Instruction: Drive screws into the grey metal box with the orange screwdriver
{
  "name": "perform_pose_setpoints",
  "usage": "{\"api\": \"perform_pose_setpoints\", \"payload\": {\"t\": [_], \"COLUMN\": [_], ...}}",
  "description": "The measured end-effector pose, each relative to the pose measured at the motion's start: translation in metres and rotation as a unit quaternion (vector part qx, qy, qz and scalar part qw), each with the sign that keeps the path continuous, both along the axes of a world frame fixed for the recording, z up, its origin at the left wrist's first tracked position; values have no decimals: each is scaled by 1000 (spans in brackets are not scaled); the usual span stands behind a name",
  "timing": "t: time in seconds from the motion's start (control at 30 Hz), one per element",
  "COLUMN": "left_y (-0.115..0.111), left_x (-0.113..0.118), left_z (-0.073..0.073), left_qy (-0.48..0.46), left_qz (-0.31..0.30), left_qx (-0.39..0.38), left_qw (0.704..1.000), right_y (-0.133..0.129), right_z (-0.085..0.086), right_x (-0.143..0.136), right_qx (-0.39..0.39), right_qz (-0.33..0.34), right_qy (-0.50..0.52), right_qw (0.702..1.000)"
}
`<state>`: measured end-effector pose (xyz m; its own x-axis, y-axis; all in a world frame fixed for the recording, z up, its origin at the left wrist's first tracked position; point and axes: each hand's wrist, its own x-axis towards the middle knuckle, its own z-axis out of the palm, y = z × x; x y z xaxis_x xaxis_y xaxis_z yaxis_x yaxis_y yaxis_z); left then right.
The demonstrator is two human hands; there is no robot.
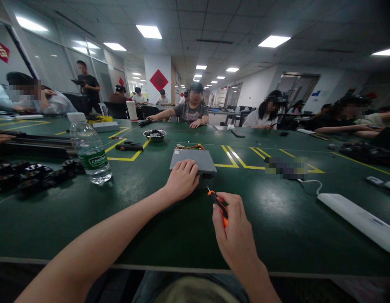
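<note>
One smooth, dark green desk (144, 242) spreads before you, glossy where the light falls and marked with straight yellow strips (229, 156). A flat, boxy metal case (204, 158) sits on it straight ahead of you, matte grey with crisp edges and square corners. Coloured wires (191, 147) bunch at its far side, a small pale label (177, 152) marks the far left corner of its top, and a black socket (208, 176) shows on the right part of the face turned toward you. The case looks longer from left to right, though foreshortening hides its true depth.

Your left hand (182, 179) lies over its top and near edge, fingers close together; I cannot tell whether they grip it. Your right hand (236, 223) has its fingers clamped on a screwdriver (221, 209), with a rounded black-and-orange handle and a thin metal shaft. The tool's long axis runs from near right to far left, its tip pointing toward the case and near its front face.

To the left stands a clear, ridged plastic bottle (90, 147); farther off sits a round, shiny metal bowl (154, 138).
</note>
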<state>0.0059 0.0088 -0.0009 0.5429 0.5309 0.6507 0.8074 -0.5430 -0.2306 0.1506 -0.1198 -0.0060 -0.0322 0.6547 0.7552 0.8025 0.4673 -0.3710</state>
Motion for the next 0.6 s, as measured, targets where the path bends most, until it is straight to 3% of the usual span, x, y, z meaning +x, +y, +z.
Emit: {"api": "perform_pose_setpoints", "payload": {"t": [0.2, 0.43, 0.6], "left_y": [-1, 0, 0], "left_x": [0, -1, -1], "left_z": [1, 0, 0], "left_qy": [0, 0, 3], "left_qz": [-1, 1, 2], "left_qx": [1, -3, -3], "left_qw": [1000, 1000, 1000], "right_y": [1, 2, 8], "right_z": [0, 3, 14], "right_x": [-2, 6, 20], "right_qx": [32, 5, 43], "right_qz": [3, -26, 28], "right_qy": [-73, -22, -166], "right_qw": [997, 999, 985]}}
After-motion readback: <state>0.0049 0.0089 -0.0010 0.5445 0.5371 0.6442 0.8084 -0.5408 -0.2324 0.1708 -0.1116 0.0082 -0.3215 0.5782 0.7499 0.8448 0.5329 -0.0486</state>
